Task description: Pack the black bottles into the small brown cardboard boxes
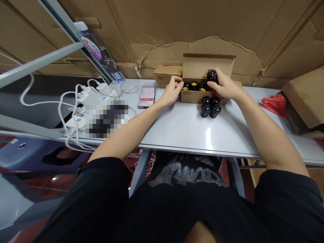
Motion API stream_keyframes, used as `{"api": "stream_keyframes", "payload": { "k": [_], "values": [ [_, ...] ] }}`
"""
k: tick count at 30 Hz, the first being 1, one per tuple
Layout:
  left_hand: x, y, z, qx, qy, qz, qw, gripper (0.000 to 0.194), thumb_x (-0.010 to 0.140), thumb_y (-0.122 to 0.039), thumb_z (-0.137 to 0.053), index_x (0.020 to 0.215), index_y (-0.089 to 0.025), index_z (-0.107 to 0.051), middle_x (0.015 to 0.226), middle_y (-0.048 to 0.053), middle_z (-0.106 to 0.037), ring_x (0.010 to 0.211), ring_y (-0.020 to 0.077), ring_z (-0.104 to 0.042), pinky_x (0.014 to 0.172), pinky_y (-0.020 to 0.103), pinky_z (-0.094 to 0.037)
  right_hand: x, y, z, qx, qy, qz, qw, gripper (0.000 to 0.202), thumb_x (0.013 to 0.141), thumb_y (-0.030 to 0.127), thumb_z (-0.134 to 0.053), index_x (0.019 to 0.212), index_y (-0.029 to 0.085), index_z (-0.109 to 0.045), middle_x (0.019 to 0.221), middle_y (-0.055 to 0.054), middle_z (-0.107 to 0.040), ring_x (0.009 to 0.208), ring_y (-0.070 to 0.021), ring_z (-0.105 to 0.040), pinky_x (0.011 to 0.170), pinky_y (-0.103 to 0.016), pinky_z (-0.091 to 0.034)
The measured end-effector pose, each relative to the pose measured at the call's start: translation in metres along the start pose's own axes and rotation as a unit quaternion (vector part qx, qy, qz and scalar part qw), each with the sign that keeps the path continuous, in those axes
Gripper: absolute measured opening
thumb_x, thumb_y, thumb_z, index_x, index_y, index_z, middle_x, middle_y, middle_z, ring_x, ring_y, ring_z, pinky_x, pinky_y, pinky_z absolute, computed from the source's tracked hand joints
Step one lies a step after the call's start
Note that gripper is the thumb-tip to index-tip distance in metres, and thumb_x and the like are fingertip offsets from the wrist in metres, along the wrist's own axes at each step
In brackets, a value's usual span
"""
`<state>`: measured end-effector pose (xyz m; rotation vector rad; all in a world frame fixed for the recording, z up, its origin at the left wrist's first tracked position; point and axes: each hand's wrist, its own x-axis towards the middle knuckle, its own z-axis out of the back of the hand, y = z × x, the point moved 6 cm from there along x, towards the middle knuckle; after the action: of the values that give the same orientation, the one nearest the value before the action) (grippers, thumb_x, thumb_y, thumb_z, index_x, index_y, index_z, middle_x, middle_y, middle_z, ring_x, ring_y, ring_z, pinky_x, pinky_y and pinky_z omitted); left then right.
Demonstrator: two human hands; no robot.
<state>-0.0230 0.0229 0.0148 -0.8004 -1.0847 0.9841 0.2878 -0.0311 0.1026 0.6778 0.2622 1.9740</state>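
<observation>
A small cardboard box (pixel 193 98) stands on the white table with its lid raised. Inside it sit several black cylindrical parts (pixel 194 84), some with yellow rings. My left hand (pixel 172 90) grips the box at its left end, fingertips on the edge. Above the box's right side, my right hand (pixel 224 84) holds one black cylindrical part (pixel 212 77) between thumb and fingers. Just in front of the box, a tight group of black cylindrical parts (pixel 210 107) stands upright on the table. What exactly these parts are, I cannot make out.
Behind the open box is another cardboard box (pixel 165 76). On the left lie a phone (pixel 147 95), power strips with white cables (pixel 83 96) and a blurred dark object (pixel 108 119); a water bottle (pixel 101 54) leans there. A red plastic bag (pixel 275 104) and a larger carton (pixel 307 96) are at right.
</observation>
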Motion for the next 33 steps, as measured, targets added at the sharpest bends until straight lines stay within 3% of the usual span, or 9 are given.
{"api": "stream_keyframes", "payload": {
  "k": [8, 14, 17, 21, 33],
  "values": [
    [0.0011, 0.0013, -0.0014, -0.004, 0.004, -0.017, 1.000, 0.040, 0.127, -0.069, -0.078, 0.134, -0.031, -0.066, 0.083, -0.006, -0.062, 0.061, 0.0127, -0.062, 0.063, 0.026, -0.053, 0.0019, -0.0001, 0.0004, -0.028, -0.010, 0.007, 1.000, 0.061, 0.099, 0.060, -0.083, 0.150, 0.028, -0.075, 0.132, -0.019, -0.089, 0.124, -0.0549, -0.083, 0.128, -0.079, -0.064],
    [0.0023, 0.0034, -0.0011, -0.004, 0.000, -0.020, 1.000, 0.048, 0.123, -0.076, -0.080, 0.134, -0.030, -0.068, 0.082, -0.005, -0.063, 0.059, 0.0123, -0.062, 0.063, 0.026, -0.054, 0.0031, -0.0024, -0.0022, -0.044, -0.018, 0.023, 0.999, 0.058, 0.091, 0.049, -0.081, 0.144, 0.026, -0.078, 0.122, -0.017, -0.091, 0.112, -0.0518, -0.084, 0.117, -0.075, -0.069],
    [0.0031, 0.0052, -0.0001, -0.002, -0.002, -0.018, 1.000, 0.056, 0.119, -0.083, -0.080, 0.135, -0.030, -0.070, 0.083, -0.004, -0.063, 0.060, 0.0123, -0.063, 0.067, 0.028, -0.058, 0.0031, -0.0013, -0.0025, -0.045, -0.020, 0.029, 0.998, 0.058, 0.092, 0.048, -0.079, 0.145, 0.026, -0.078, 0.127, -0.018, -0.092, 0.116, -0.0529, -0.085, 0.115, -0.073, -0.070],
    [0.0032, 0.0056, 0.0005, 0.003, 0.003, -0.016, 1.000, 0.063, 0.116, -0.088, -0.078, 0.137, -0.030, -0.071, 0.086, -0.003, -0.066, 0.063, 0.0136, -0.065, 0.071, 0.031, -0.063, 0.0009, 0.0035, 0.0018, -0.041, -0.034, 0.028, 0.998, 0.062, 0.098, 0.051, -0.079, 0.156, 0.027, -0.077, 0.144, -0.020, -0.091, 0.131, -0.0566, -0.084, 0.125, -0.075, -0.066],
    [0.0027, 0.0046, 0.0013, 0.006, -0.001, -0.015, 1.000, 0.063, 0.116, -0.088, -0.078, 0.137, -0.030, -0.072, 0.086, -0.003, -0.064, 0.064, 0.0138, -0.066, 0.076, 0.034, -0.069, 0.0008, 0.0022, 0.0018, -0.023, -0.032, 0.007, 0.999, 0.073, 0.109, 0.072, -0.076, 0.168, 0.029, -0.072, 0.165, -0.021, -0.085, 0.153, -0.0580, -0.078, 0.139, -0.076, -0.058]
  ]
}}
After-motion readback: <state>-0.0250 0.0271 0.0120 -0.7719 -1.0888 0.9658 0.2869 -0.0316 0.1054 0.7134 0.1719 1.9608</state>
